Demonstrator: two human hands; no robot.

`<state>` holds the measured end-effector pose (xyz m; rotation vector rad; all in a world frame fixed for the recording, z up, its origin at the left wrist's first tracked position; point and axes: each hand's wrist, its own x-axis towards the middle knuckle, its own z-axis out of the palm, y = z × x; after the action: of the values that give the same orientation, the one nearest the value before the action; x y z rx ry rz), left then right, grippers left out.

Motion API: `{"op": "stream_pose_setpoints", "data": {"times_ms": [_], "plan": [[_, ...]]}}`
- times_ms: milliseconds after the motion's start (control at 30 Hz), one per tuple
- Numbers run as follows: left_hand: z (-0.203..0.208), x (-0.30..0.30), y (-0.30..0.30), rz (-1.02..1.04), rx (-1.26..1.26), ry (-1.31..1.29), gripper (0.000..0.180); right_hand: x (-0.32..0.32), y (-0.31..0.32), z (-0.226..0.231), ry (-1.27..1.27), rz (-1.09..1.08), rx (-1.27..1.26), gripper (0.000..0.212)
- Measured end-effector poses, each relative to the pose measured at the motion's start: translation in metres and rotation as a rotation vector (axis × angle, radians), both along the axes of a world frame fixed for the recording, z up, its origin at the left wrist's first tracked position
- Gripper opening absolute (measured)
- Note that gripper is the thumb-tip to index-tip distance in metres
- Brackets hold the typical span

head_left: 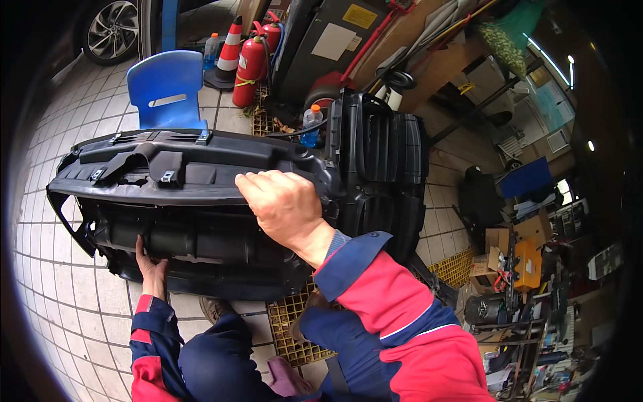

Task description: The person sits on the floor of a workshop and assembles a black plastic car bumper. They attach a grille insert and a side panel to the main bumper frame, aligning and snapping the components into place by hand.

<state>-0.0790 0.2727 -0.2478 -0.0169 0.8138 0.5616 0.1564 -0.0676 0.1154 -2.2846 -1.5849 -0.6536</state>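
Observation:
A large black moulded plastic car panel, long and hollow with metal clips along its upper side, lies across in front of me. My right hand is closed over its upper edge, right of the middle, fingers curled and partly hidden. Lower down on the left, my left hand grips the lower part of the same panel. One finger points up along the dark surface and the others are mostly hidden. Against the panel's right end stands another black plastic part with slats.
Behind the panel are a blue chair, a red fire extinguisher, a traffic cone and a bottle of blue liquid. Yellow floor grating lies by my feet. Cardboard boxes and cluttered shelves stand at right.

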Motion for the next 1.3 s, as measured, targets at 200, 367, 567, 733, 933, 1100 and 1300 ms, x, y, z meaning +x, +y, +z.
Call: {"op": "stream_pose_setpoints", "data": {"times_ms": [200, 367, 567, 733, 933, 1100, 1300], "plan": [[0.129, -0.018, -0.089, -0.042, 0.051, -0.227, 0.059, -0.026, -0.063, 0.164, -0.281, 0.046, 0.111, 0.018], [0.293, -0.030, -0.147, -0.229, 0.318, -0.586, 0.066, -0.110, -0.142, 0.354, -0.358, 0.022, 0.060, 0.043], [0.372, -0.032, -0.189, -0.203, 0.468, -0.869, 0.067, -0.187, -0.207, 0.451, -0.144, -0.113, 0.179, 0.031], [0.359, -0.051, -0.190, -0.198, 0.440, -0.870, 0.065, -0.203, -0.202, 0.439, -0.237, -0.175, 0.147, 0.026], [0.342, -0.104, -0.166, -0.250, 0.578, -0.847, 0.051, -0.186, -0.198, 0.406, -0.086, -0.414, 0.126, 0.028], [0.376, -0.117, -0.192, -0.269, 0.529, -0.526, 0.037, -0.148, -0.192, 0.416, -0.048, -0.443, -0.005, 0.035], [0.426, -0.120, -0.183, -0.580, 0.693, -0.238, 0.058, -0.097, -0.194, 0.412, 0.153, -0.308, 0.055, 0.057]]}}
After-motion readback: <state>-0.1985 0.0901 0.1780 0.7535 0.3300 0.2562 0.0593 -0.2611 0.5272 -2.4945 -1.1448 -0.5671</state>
